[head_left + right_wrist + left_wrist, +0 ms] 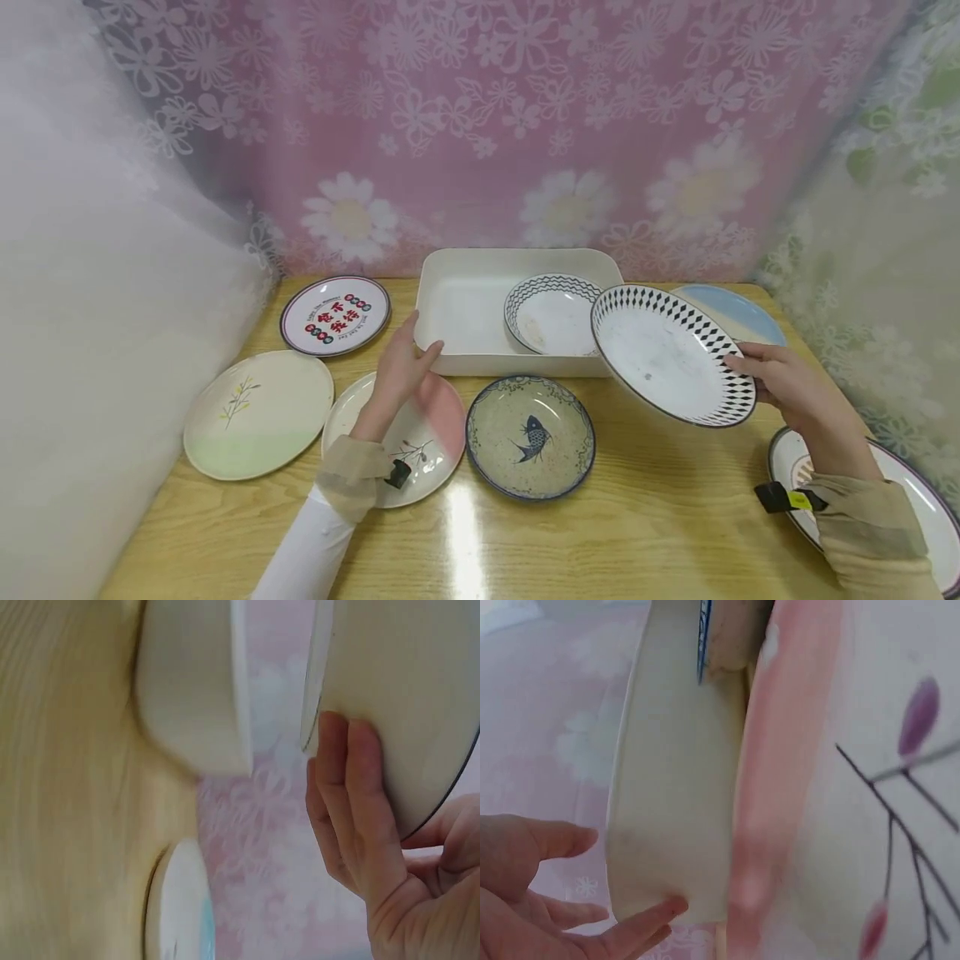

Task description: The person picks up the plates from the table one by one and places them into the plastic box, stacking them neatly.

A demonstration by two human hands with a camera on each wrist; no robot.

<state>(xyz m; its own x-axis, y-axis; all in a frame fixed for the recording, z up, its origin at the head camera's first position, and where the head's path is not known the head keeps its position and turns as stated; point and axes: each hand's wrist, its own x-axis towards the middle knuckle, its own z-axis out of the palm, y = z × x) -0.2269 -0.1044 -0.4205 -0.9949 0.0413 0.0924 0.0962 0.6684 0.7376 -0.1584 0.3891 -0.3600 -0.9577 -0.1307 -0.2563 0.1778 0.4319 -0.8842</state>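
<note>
My right hand (791, 387) grips the right rim of a white plate (660, 358) with a black diamond border. In the right wrist view, fingers (349, 772) lie along its pale underside. The plate is tilted in the air, off the front right corner of a white rectangular bin (465, 362). A white bowl-like plate (553, 312) with a zigzag rim leans inside the bin on the right. My left hand (397, 367) touches the bin's front left corner, fingers spread and fairly straight. A pink-and-white plate (423, 454) lies under the left forearm.
On the wooden table (660, 517) lie a fish-patterned dish (531, 437), a cream-green plate (258, 412) and a plate with red lettering (335, 315). A blue plate (738, 312) sits behind the right hand. Another white plate (911, 492) is partly under the right forearm.
</note>
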